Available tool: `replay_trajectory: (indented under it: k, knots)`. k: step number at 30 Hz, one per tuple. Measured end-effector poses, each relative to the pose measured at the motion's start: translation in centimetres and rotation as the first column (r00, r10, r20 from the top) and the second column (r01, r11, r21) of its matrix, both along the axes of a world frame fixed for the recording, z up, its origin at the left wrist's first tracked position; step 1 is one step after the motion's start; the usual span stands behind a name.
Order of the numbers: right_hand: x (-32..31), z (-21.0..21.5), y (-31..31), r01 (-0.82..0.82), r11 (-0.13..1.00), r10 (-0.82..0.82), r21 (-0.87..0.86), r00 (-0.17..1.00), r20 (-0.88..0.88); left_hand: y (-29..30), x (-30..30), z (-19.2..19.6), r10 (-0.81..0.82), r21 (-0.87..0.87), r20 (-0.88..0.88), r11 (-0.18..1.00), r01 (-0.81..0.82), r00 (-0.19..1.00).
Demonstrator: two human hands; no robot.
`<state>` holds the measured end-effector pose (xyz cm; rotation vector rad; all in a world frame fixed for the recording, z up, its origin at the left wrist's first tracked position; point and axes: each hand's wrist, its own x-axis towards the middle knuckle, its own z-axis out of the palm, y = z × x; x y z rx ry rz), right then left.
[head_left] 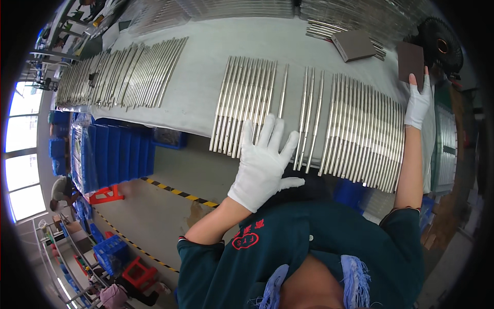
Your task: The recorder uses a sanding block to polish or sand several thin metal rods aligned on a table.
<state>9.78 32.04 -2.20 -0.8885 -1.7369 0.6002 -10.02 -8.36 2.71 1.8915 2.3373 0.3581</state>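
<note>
My left hand [263,165], in a white glove, lies with spread fingers over the near ends of slim silvery metal rods [246,92] set side by side on the pale-covered table [206,56]. A single rod [284,87] runs just past its fingertips. To the right lie a few spaced rods [311,118] and a wider row of rods [363,131]. At the far right, my right hand [418,105], gloved with thumb and a fingertip bare, grips a flat brown rectangular block [410,59]. Its fingers behind the block are partly hidden.
Another brown block [354,45] rests on rods at the back right, near a black fan [441,44]. More rods [123,72] cover the table's left end. Blue bins [126,149] stand below, and a red stool [139,273] is on the floor. A person [63,190] is far left.
</note>
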Motion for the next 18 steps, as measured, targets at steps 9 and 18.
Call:
replay_trajectory:
  k: [9,18]
  knots:
    - [-0.1,-0.2,0.2,0.037,0.999,-0.036,-0.037,0.999,0.034,1.4,1.5,-0.5,-0.214,0.085,0.104,0.975,0.206,0.971]
    - [0.0,0.2,-0.2,0.002,0.996,-0.005,-0.093,1.000,-0.027,-0.2,-1.0,0.4,-0.242,0.166,0.034,0.958,0.234,0.970]
